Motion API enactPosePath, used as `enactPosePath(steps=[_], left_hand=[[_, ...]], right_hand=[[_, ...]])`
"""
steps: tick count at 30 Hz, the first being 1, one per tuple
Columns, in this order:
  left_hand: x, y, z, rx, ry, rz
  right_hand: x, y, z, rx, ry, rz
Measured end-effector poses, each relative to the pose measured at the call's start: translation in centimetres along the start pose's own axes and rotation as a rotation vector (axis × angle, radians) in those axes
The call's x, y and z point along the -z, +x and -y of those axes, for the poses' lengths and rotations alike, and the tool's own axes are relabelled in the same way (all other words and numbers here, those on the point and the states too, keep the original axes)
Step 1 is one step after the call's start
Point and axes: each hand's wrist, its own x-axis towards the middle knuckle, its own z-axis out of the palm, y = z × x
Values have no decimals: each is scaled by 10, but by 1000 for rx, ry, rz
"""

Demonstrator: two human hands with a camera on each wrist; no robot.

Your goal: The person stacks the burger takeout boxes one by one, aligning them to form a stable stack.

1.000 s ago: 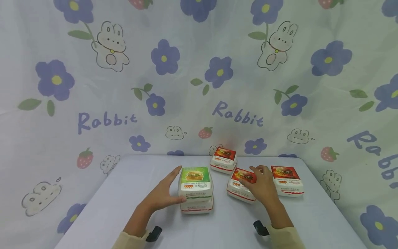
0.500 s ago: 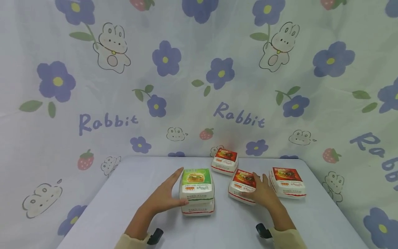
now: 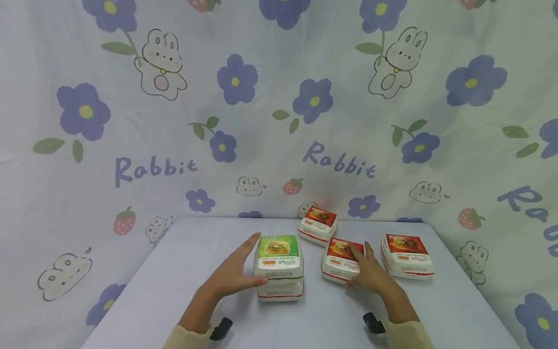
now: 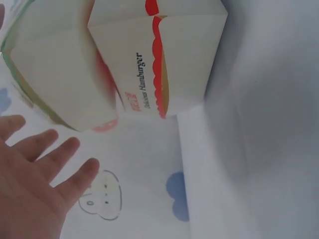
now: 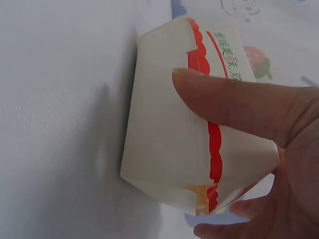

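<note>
Left of centre on the table, a green-topped hamburger box [image 3: 279,259] sits on a second, red-trimmed hamburger box [image 3: 281,291]. My left hand [image 3: 231,275] is at the stack's left side, fingers straight and spread; in the left wrist view those fingers [image 4: 75,181] stand apart from the boxes. Right of the stack, a red-topped hamburger box [image 3: 337,261] lies slightly turned. My right hand [image 3: 376,275] grips its right side. In the right wrist view the thumb [image 5: 224,102] lies across the box's front, and the other fingers are partly hidden beyond it.
Another red-topped hamburger box [image 3: 317,226] sits at the back, close behind the gripped one. A further red-topped box [image 3: 407,257] is to the right of my right hand. A patterned curtain [image 3: 261,121] hangs behind the white table [image 3: 187,252].
My right hand has come down from above the middle red-topped box to its right side, thumb now at the front. That box has turned a little straighter. My left hand stays beside the stack.
</note>
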Motion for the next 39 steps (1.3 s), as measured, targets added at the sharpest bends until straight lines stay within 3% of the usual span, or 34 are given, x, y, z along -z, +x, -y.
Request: enactPosePath(steps=[11,18,28,33,39], left_hand=[[-4,1,-5,-9,-12,7],[-1,1,-7,-14,-5,16],[1,0,-6,-10,4,-45],[1,3,-7,-38,-8,-66],[1,2,-8,-44,-39,-81]], right_hand=[[-5,7,-11,-34,18,33],[-1,7,-15,-3,48,15],[6,5,-14,36,63,-27],[8,6,-13,36,50,-52],[12,1,-8,76,119,-85]])
